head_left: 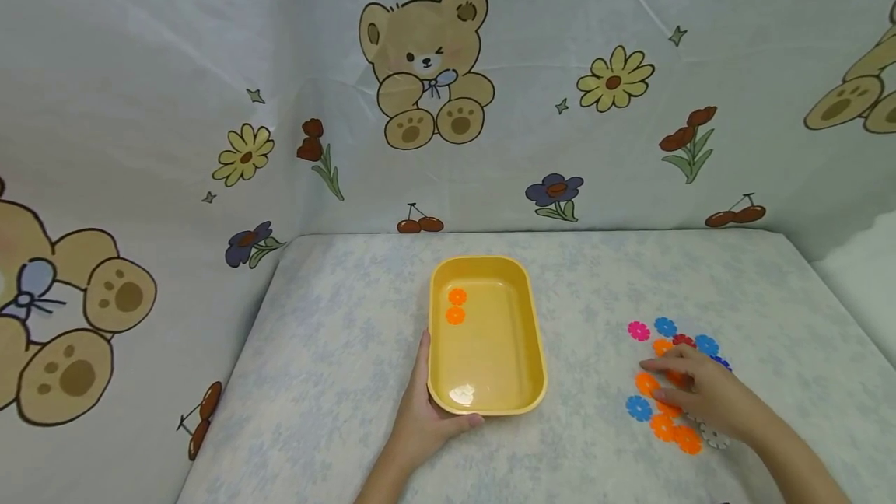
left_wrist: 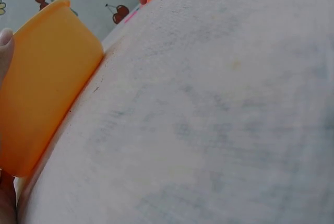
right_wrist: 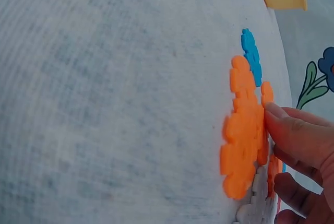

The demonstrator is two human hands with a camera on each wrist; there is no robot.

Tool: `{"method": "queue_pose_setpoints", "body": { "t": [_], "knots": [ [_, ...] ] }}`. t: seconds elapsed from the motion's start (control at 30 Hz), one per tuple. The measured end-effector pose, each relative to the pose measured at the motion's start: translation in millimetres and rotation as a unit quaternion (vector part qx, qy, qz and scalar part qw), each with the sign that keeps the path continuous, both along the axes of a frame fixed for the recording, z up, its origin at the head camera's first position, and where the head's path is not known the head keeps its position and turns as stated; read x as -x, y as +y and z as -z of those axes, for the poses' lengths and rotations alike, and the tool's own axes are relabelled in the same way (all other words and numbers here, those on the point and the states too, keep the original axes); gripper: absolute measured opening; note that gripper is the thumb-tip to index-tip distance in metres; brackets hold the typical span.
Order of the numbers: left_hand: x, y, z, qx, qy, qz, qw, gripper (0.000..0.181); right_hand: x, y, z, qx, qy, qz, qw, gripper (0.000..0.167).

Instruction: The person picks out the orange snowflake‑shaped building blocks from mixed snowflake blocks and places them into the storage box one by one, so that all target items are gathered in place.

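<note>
At the middle of the table stands a yellow plastic tray [head_left: 490, 356], with two orange flower-shaped discs [head_left: 456, 306] lying near its upper left. My left hand [head_left: 416, 422] grips the tray's lower left corner, fingers along the side and thumb along the near edge. On the right, my right hand [head_left: 707, 393] reaches over a loose group of notched plastic discs. Its thumb and forefinger are spread beside an orange disc [head_left: 647, 384]; the right wrist view shows the thumb [right_wrist: 284, 125] against orange discs [right_wrist: 242, 130]. Some discs are hidden under the hand.
Around the right hand lie blue discs [head_left: 638, 408], a pink disc [head_left: 638, 330], a red disc [head_left: 684, 341] and a white disc [head_left: 714, 438]. A pale mottled cloth [head_left: 336, 348] covers the table. Behind it hangs a bear-print curtain [head_left: 518, 138].
</note>
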State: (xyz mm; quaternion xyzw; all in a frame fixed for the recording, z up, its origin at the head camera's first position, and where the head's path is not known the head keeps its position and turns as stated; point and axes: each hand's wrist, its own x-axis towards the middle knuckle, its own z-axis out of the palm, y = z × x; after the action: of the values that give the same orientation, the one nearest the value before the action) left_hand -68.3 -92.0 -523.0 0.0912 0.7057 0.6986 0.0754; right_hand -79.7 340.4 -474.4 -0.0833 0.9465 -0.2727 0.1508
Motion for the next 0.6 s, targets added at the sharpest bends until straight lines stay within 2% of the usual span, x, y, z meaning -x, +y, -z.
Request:
{"method": "queue_pose_setpoints", "body": {
  "t": [0.13, 0.23, 0.4, 0.6],
  "knots": [
    [0.0, -0.7, 0.2, 0.004, -0.003, -0.001, 1.0, 0.136, -0.9, -2.6, 2.2, -0.005, 0.032, 0.002, 0.9995, 0.03],
    [0.3, -0.6, 0.5, 0.009, 0.0, -0.003, 1.0, 0.136, -1.6, -4.5, 2.1, -0.002, 0.031, 0.002, 0.9995, 0.029],
    [0.9, -0.3, 1.0, 0.008, 0.006, -0.004, 0.9999, 0.136, -2.2, -6.5, 1.5, 0.034, -0.011, 0.002, 0.9994, 0.033],
    [1.1, -0.5, 1.2, 0.005, 0.009, -0.001, 1.0, 0.135, -0.1, -10.2, 0.4, 0.03, -0.031, 0.027, 0.9987, 0.029]
  ]
}}
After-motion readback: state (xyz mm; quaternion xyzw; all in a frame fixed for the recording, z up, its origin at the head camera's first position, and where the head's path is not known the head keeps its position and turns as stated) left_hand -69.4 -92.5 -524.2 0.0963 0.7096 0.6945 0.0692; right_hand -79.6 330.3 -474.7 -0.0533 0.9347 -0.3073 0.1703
